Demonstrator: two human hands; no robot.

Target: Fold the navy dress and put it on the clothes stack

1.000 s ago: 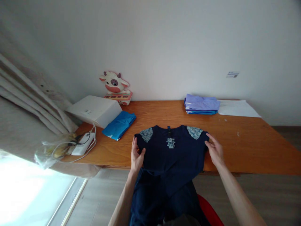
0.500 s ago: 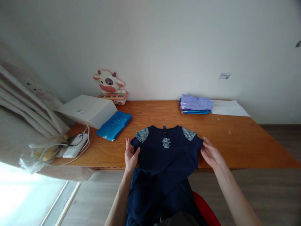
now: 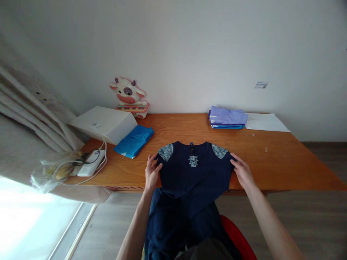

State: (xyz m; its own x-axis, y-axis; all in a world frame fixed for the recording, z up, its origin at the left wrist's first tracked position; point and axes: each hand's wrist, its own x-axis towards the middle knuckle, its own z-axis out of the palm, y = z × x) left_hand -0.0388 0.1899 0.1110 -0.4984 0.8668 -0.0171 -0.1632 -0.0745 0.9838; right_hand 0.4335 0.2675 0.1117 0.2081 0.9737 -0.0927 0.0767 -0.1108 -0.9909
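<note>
A dark navy short-sleeved shirt (image 3: 193,180) lies spread at the front of the table, neckline away from me, its lower part hanging over the edge onto my lap. Patterned patches mark its shoulders, and decorative fastenings sit below the collar. My left hand (image 3: 152,171) pinches the left sleeve end between thumb and fingers. At the opposite side, my right hand (image 3: 242,170) grips the right sleeve end, thumb partly hidden. Beyond the shirt to the left rests a folded blue garment (image 3: 134,141). A folded stack of purple and blue clothes (image 3: 227,117) sits at the back.
On the wooden table (image 3: 292,162) stand a white box (image 3: 104,122) and a cow-shaped toy keyboard (image 3: 131,99) at back left. A power strip (image 3: 91,164) with cables and a plastic bag (image 3: 51,173) lie at the left edge. White paper (image 3: 267,122) lies beside the stack.
My fingers have closed on the sleeve ends, and the sleeves are drawn out a little straighter. The view has shifted slightly; the other objects stay put.
</note>
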